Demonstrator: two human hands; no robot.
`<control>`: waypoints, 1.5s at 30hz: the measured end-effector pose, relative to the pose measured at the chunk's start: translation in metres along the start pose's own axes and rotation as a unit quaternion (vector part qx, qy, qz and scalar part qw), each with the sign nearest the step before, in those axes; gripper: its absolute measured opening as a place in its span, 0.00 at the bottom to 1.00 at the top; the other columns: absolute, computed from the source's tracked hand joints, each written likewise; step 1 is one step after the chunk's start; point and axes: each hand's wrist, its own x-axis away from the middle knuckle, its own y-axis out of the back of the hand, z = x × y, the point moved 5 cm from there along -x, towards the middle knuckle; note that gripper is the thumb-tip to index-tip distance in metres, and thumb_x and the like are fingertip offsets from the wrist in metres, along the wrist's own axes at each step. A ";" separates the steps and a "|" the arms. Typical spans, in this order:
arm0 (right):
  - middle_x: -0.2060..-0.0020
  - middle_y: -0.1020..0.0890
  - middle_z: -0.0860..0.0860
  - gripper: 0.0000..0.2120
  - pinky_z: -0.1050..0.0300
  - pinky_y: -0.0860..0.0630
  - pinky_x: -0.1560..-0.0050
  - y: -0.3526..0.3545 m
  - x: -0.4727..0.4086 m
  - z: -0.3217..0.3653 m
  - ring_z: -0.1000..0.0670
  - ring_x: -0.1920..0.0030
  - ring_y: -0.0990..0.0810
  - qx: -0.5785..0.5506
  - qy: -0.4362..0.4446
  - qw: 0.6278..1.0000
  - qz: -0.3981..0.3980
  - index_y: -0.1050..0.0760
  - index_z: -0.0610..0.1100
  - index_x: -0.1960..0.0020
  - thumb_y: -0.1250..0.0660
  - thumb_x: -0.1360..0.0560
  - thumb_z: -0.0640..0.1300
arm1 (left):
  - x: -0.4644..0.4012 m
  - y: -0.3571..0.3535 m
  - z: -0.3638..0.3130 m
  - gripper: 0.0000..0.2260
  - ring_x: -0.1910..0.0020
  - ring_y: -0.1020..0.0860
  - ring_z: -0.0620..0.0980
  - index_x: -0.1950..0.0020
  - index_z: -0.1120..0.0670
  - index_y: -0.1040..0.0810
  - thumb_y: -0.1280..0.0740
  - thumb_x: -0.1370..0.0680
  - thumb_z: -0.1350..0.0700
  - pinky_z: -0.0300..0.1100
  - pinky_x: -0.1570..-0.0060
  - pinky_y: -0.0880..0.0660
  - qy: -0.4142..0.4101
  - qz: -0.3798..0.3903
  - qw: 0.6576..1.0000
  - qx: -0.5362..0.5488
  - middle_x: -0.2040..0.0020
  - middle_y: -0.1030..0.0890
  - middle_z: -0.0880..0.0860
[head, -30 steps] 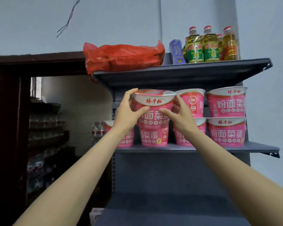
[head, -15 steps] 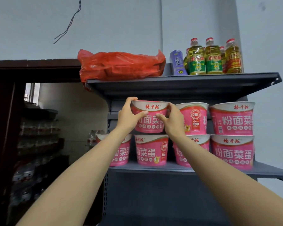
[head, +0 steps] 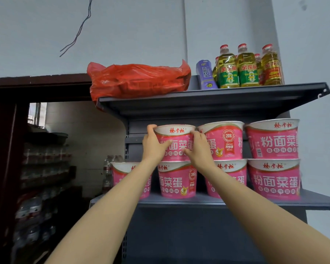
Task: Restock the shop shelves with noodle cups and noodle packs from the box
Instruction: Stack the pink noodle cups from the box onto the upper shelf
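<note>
- Left hand fingers curl round the 9 o'clock side and rim of the held noodle cup, thumb across its face; right hand fingers wrap its 3 o'clock side, so both are clamped on the cup
- The cup sits on the lower cup, second from left in the bottom row on the middle shelf
- To finish well, I'd square its base on the lid beneath, confirm it sits level, then ease both hands off straight back together
- At 3 o'clock the neighbouring top cup stands just beside, leaving the right fingers little room
- At 9 o'clock the space above the leftmost cup is free
- At 12 o'clock the upper shelf hangs near the rim, so lifting room looks slight
</note>
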 end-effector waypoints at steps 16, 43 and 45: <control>0.56 0.20 0.51 0.08 0.61 0.26 0.53 0.036 0.134 -0.027 0.54 0.54 0.22 -0.152 -0.009 0.985 0.076 0.24 0.44 0.50 0.36 0.26 0.36 | 0.154 -0.005 0.001 0.03 0.59 0.20 0.48 0.58 0.49 0.25 0.33 0.25 0.53 0.49 0.55 0.21 0.006 0.070 0.996 -0.061 0.60 0.19 0.50; 0.34 0.34 0.41 0.29 0.51 0.33 0.35 0.133 0.619 -0.176 0.40 0.34 0.32 0.172 -0.325 0.794 0.483 0.40 0.46 0.27 0.34 0.25 0.49 | 0.653 -0.074 0.082 0.34 0.29 0.38 0.53 0.28 0.52 0.37 0.26 0.30 0.48 0.45 0.32 0.41 0.260 0.505 0.820 -0.073 0.30 0.34 0.53; 0.34 0.35 0.41 0.32 0.50 0.33 0.34 0.133 0.623 -0.182 0.40 0.34 0.33 0.177 -0.320 0.781 0.507 0.41 0.46 0.27 0.32 0.26 0.51 | 0.666 -0.080 0.081 0.44 0.26 0.47 0.54 0.25 0.49 0.44 0.25 0.34 0.43 0.47 0.29 0.48 0.234 0.541 0.801 -0.102 0.25 0.43 0.52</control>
